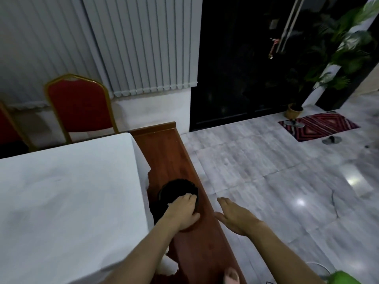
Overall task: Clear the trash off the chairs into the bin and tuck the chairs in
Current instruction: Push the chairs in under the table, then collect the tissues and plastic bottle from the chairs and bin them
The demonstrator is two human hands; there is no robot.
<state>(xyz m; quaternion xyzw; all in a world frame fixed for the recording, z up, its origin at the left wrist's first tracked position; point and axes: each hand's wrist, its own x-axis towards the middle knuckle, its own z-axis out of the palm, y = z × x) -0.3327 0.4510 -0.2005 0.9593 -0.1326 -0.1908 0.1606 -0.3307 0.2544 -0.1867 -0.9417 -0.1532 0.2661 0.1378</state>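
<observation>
A round black bin stands on a brown wooden surface beside the white-clothed table. My left hand lies palm down over the bin's near rim, fingers bent toward its opening; whether it holds anything is hidden. My right hand hovers flat to the right of the wooden surface, over the floor, fingers spread and empty. A red chair with a gold frame stands behind the table's far edge. Part of a second red chair shows at the far left. No trash is visible.
Grey marble floor stretches to the right. A patterned rug with sandals and a potted plant lie by the dark glass door. Vertical blinds cover the back wall. A green object sits at the bottom right.
</observation>
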